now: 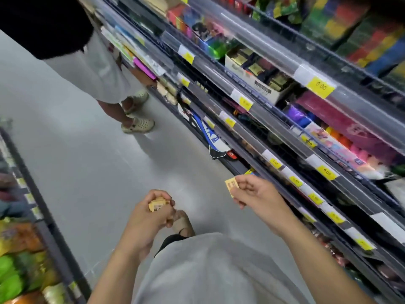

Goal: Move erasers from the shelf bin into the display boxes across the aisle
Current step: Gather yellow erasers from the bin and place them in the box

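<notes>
Low in the frame, the left hand (151, 212) curls around small yellow erasers (158, 204), the right hand (252, 194) pinches another eraser (232, 187) with unreadable print, beside yellow shelf tags (327, 172) reading 5.00.

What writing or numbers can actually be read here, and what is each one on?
"0.00": yellow price tag on the upper shelf rail, blurred, likely reading.
"5.00": yellow price tag on a lower rail, blurred, likely reading.
Other yellow rail tags: too blurred.
Print on the eraser pack in the right hand: too small.
Print on the eraser packs in the left hand: too small.
</notes>
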Available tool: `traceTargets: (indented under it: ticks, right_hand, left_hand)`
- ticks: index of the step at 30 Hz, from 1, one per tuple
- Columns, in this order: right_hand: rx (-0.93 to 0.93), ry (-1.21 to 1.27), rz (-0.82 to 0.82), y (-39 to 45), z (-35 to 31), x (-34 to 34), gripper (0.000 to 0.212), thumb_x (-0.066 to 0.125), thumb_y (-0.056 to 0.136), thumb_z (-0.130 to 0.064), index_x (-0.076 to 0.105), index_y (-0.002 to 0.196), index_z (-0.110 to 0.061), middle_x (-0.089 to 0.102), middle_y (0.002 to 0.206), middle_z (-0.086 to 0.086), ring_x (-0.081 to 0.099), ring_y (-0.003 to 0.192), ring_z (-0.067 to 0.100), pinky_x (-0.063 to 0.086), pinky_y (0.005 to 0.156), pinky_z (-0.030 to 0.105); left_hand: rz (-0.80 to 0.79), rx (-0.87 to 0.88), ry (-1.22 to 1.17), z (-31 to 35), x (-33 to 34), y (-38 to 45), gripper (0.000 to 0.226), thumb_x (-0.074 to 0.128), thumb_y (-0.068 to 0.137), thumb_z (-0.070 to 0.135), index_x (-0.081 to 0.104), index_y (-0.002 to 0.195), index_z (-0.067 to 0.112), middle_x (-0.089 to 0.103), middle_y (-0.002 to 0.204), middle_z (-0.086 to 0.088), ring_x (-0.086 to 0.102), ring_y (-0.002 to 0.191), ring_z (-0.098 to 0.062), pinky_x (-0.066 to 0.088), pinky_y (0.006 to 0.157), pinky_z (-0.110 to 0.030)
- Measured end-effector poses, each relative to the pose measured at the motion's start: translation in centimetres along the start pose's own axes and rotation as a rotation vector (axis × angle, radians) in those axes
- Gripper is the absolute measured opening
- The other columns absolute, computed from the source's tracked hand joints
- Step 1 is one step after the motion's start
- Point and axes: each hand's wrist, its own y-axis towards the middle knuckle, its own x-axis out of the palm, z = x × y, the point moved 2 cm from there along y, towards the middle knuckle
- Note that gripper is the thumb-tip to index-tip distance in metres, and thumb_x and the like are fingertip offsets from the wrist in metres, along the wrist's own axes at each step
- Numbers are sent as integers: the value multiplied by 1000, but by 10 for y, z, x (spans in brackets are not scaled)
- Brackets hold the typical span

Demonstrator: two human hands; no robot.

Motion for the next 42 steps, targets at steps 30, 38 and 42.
traceTargets:
  ticks: [30,38,42]
  right_hand:
    - [-4,12,154,272,-158,71,25,68,90,-13,74,107,-30,67,77,6,59,65,13,51,67,27]
    - [-165,-4,298,287,-232,55,24,67,92,-27,71,112,-40,70,79,-9,59,69,12,52,72,26]
    - [-266,-4,455,276,-268,53,27,68,92,-32,66,117,-42,66,74,-9,58,68,12,52,64,25]
  left_hand:
    - [-72,69,67,244,-87,262,21,67,68,6,69,82,21,68,82,-4,60,68,-17,48,54,-27]
    - [-353,187,262,343,-29,331,28,69,58,21,68,86,25,69,83,-2,57,65,-19,48,53,-27]
    - [-513,275,307,401,5,352,32,74,57,23,70,88,27,72,88,-6,62,69,-20,48,53,-31]
